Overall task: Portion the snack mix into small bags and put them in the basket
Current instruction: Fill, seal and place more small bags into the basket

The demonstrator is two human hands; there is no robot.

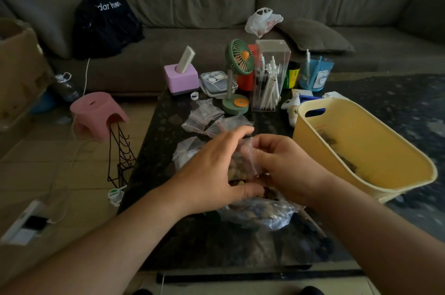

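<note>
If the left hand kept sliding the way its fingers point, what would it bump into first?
Probably the empty small bags lying just beyond the left hand, which now holds the small bag of snack mix. Past them stands the green fan. Depth is hard to judge, so the hand might pass above the bags.

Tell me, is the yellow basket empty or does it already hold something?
Not empty. The yellow basket holds at least two dark, blurred items on its floor; whether they are filled bags, I cannot tell.

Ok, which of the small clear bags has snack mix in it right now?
The small bag held between the left hand and right hand; brownish snack pieces show through it. The empty bags lie flat farther back on the table, near the green fan.
</note>
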